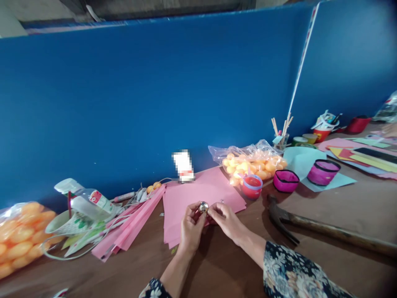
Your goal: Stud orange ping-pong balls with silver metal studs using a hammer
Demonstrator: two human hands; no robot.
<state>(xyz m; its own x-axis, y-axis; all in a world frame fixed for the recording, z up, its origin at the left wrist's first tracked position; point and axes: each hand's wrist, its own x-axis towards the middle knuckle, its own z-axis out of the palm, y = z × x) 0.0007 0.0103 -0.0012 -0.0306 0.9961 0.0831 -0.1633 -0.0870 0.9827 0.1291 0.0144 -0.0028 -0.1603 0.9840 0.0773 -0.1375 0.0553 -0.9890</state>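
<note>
In the head view, a small shiny round piece (203, 207) is held above the pink sheets (178, 207), near their front edge. It is pinched between the thumb and curled fingers of the left hand (191, 236). The thumb and index fingertips of the right hand (228, 221) are brought together at its three-o'clock edge; whether anything is gripped there cannot be told. The piece is judged light, stiff and slippery, best taken by opposite sides with the fingertips. From it, the bag of orange balls (248, 165) is seen toward two o'clock, the hammer (279, 215) toward three.
</note>
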